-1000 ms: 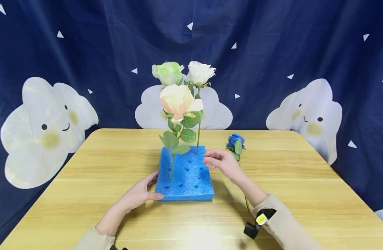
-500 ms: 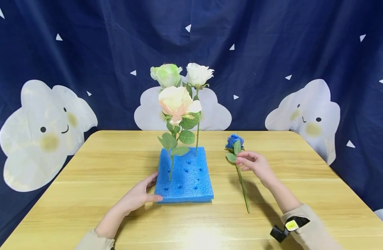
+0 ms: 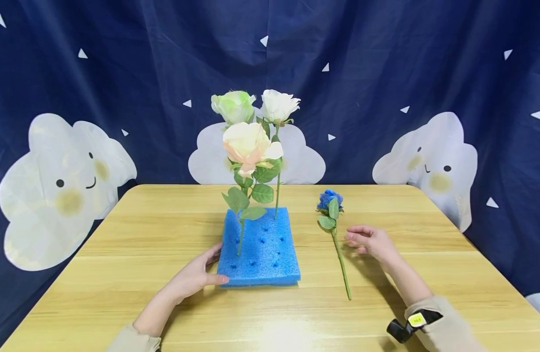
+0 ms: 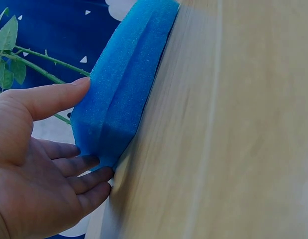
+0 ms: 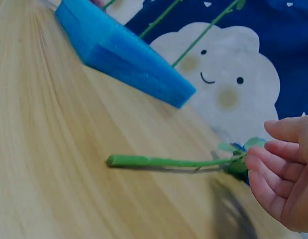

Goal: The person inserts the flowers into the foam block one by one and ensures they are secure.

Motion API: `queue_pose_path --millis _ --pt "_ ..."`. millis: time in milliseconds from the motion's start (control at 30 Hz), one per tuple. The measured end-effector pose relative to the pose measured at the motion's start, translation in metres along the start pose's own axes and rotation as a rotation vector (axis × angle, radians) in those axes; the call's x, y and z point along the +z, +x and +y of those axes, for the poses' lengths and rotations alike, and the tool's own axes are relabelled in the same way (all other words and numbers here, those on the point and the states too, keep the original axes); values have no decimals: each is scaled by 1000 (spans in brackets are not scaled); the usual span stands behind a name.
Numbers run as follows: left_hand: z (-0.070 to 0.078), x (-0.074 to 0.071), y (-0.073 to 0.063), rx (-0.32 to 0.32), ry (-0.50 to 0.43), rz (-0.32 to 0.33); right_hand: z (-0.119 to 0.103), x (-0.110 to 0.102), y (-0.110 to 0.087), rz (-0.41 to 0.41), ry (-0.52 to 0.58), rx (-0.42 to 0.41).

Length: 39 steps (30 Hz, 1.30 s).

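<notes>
A blue foam block (image 3: 263, 271) with small holes lies on the table. Three artificial roses stand in it: a green-white rose (image 3: 234, 106), a white rose (image 3: 280, 105) and a peach-cream rose (image 3: 249, 146). My left hand (image 3: 191, 279) holds the block's near-left corner, thumb at the front edge and fingers along the side (image 4: 44, 184). On the table, right of the block, lies a blue rose (image 3: 330, 200), its green stem (image 5: 158, 162) towards me. Just right of that stem my right hand (image 3: 375, 244) hovers, fingers loosely bent and holding nothing.
The wooden table (image 3: 120, 234) reaches back to a dark blue curtain (image 3: 367, 58) printed with white clouds and triangles. A black wrist camera (image 3: 402, 330) sits on the right forearm. The standing roses rise well above the block.
My right hand has moved right from above the block to the blue rose's leaves, then slightly lower and right of the stem. My left hand and the roses keep their places.
</notes>
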<state>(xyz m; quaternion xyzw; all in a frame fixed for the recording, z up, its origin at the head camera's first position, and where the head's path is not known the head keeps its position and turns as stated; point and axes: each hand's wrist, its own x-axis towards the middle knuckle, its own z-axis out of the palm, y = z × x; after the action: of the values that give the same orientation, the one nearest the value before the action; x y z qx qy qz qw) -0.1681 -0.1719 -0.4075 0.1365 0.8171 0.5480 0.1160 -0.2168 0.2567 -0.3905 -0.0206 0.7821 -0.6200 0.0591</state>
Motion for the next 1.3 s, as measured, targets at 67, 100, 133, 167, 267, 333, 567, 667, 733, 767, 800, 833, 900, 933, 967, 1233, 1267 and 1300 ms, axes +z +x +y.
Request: queue_pose_path --millis 67,100,133,167,267,333,567,667,733,767,800,833,900,933,967,1233,1267,1300 --pt "0 0 0 -1 -1 1 4 1 1 -12 13 21" --pt "0 0 0 -1 0 2 6 2 2 -21 12 28" --pt "0 0 0 -1 -2 1 8 3 3 -31 11 34" --pt "0 0 0 -3 -4 1 10 4 3 -40 6 40" --pt "0 0 0 -4 -9 -2 13 7 5 -65 -18 52" --pt "0 0 0 -5 -9 0 15 9 7 -64 -41 56" --pt "2 -1 -1 -5 15 7 15 15 13 -47 -122 74" --pt "2 -1 -1 -5 15 4 16 16 16 -65 -121 85" --pt "2 0 -1 -6 11 5 14 17 17 -70 -120 99" --pt "1 0 -1 -6 8 6 14 17 17 -72 -126 105" --pt "1 0 0 -7 5 7 13 18 17 -71 -133 112" --pt "1 0 0 -8 2 9 13 19 18 -69 -142 118" --pt "2 1 0 -9 -3 11 12 21 18 -56 -162 128" --pt "2 1 0 -9 -3 12 11 21 18 -50 -175 130" --pt "2 1 0 -10 -1 11 11 22 19 -47 -187 130" --pt "5 0 -3 6 23 -9 13 20 19 -32 -218 128" --pt "5 -1 -3 7 22 -9 13 20 18 -32 -219 130" --pt "5 -1 -3 7 22 -11 13 19 18 -30 -224 134"
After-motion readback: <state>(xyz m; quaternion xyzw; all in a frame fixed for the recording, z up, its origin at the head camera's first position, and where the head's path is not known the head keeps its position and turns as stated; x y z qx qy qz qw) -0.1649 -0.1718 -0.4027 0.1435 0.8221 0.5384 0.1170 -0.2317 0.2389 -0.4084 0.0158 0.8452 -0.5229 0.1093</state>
